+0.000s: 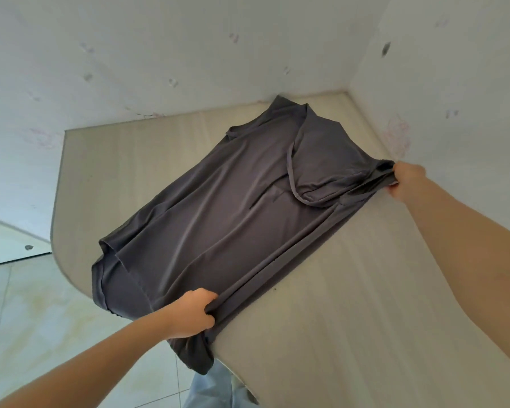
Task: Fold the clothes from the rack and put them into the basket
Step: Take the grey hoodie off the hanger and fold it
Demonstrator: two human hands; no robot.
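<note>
A dark grey T-shirt lies spread on a pale wooden table, its hem end hanging over the near rounded edge. One sleeve is folded inward across the chest. My left hand grips the bunched fabric at the hem end, near the table's front edge. My right hand pinches the shoulder end of the same side fold, far right by the wall. The fabric between both hands is pulled into a long ridge. Neither rack nor basket is in view.
The table sits in a corner, with white marked walls behind and on the right. Pale tiled floor lies to the left and below. My light blue trouser leg shows under the table edge.
</note>
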